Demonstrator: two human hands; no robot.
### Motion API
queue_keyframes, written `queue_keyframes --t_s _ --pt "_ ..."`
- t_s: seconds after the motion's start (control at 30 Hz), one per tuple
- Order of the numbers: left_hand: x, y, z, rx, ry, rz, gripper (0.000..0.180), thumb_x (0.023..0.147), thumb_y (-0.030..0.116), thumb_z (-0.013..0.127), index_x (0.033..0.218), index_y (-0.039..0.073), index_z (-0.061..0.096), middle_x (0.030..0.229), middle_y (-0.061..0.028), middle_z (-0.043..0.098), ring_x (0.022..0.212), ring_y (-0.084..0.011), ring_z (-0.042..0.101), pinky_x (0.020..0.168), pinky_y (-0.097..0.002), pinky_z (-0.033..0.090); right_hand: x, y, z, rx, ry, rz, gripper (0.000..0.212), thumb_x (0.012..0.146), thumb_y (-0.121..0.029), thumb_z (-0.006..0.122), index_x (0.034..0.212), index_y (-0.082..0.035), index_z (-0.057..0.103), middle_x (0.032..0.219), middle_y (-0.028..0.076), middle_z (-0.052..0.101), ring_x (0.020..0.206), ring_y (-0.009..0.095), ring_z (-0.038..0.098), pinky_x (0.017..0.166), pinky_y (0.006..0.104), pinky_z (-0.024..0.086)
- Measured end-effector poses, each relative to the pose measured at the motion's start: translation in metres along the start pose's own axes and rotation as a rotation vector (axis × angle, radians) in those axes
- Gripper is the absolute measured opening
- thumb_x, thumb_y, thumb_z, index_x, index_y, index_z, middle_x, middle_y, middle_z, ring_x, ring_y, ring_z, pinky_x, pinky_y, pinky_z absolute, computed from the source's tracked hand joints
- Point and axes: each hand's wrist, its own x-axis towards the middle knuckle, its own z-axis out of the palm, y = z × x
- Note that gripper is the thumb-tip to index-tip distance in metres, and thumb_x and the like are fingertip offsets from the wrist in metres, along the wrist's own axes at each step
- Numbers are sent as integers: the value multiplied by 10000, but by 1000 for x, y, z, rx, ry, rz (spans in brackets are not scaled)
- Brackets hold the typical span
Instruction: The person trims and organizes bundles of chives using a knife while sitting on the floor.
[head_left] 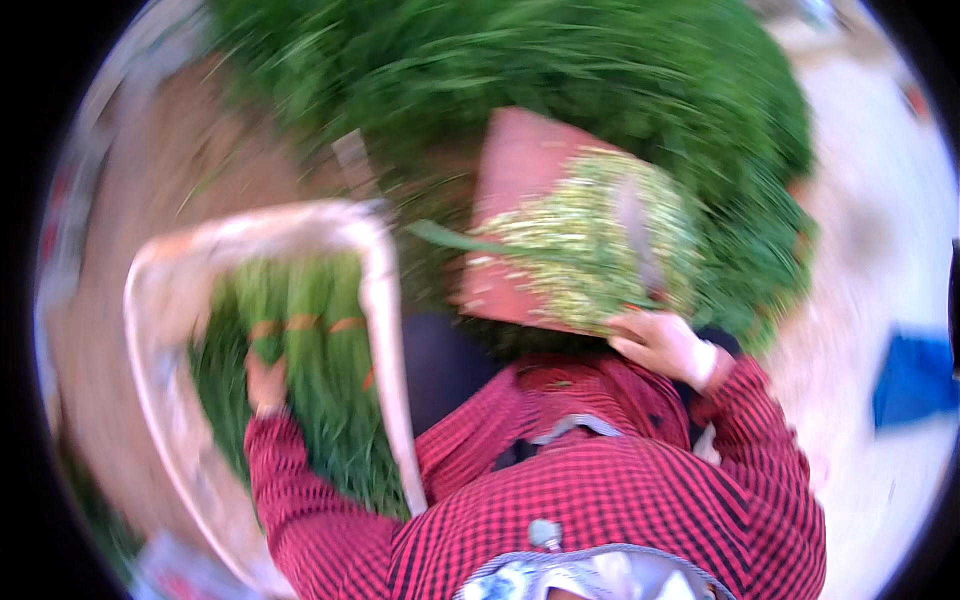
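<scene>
A bundle of long green stalks lay lengthwise in a pale basin, bound near its far end by an orange band; the left hand rested on it. Chopped green-white pieces were heaped on a tilted reddish board. A knife, blurred, stood over the heap, its handle in the right hand.

Your left hand rests on bundled green stalks in a pale tub. Your right hand grips a knife over chopped greens on a reddish board. A loose green heap lies beyond. The view is blurred.
</scene>
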Motion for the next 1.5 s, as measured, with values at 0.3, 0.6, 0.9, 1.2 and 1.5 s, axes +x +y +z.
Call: queue_keyframes --t_s 0.3,0.6,0.9,1.2,1.5 --pt "7 20 8 900 324 -539 920 751 322 840 1506 5 420 1387 -294 581 1265 -415 588 1080 -454 469 -166 142 -24 94 751 422 398 977 -317 592 1298 -88 644 1161 182 712 1071 339 692 940 409 546" --pt "-2 165 100 633 403 192 607 919 142 673 1428 -109 458 1400 -296 546 1275 -393 542 1114 -431 407 -349 354 217 687 706 1251 401 941 -359 652 1150 -17 675 1113 181 725 1099 314 679 945 421 512" --pt "-71 237 150 617 222 135 625 918 145 652 1466 -72 444 1438 -216 532 1312 -310 525 1125 -380 384 -249 555 173 1519 1120 1107 410 936 -507 699 894 -132 541 696 11 512 625 186 490 516 423 407" --pt "-117 291 254 626 62 298 566 960 107 636 1480 -27 457 1465 -178 500 1366 -289 471 1158 -399 356 -220 558 63 1084 858 1498 831 877 -603 616 1372 63 590 1452 256 558 1394 367 503 1149 420 373" --pt "-102 376 340 -12 -71 299 554 985 86 629 1495 -6 431 1435 -131 538 1287 -221 534 1116 -360 408 -270 525 170 1404 1760 911 600 798 -197 726 1300 92 568 1254 144 653 1101 265 606 1011 383 460"
